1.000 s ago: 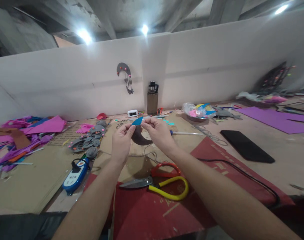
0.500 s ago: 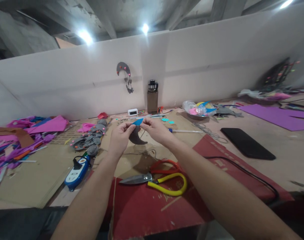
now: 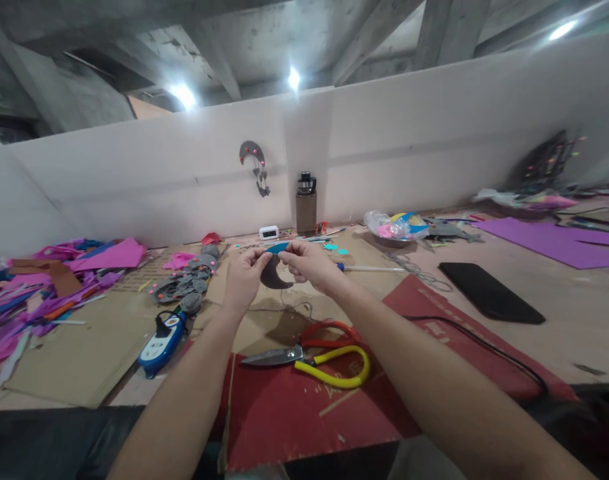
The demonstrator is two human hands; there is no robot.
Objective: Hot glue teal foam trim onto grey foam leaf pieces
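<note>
My left hand [image 3: 241, 279] and my right hand [image 3: 310, 265] are raised over the table, fingertips pinched together on a small blue foam piece [image 3: 277, 248]. A dark grey crescent-shaped felt piece [image 3: 273, 275] hangs just below the blue piece, between the two hands. Both hands are closed in a pinch. Below them on the red mat [image 3: 304, 413] lie scissors [image 3: 311, 357] with red and yellow handles.
A blue and white power strip [image 3: 163, 336] lies at left beside a heap of grey felt pieces [image 3: 187, 283]. Pink and purple scraps [image 3: 49, 277] pile at far left. A bottle [image 3: 306, 203], a small clock [image 3: 269, 232], a black phone [image 3: 490, 292] and a black cable [image 3: 489, 347] are present.
Both hands have drawn a little closer together around the blue piece and the grey crescent. The view has tilted slightly upward.
</note>
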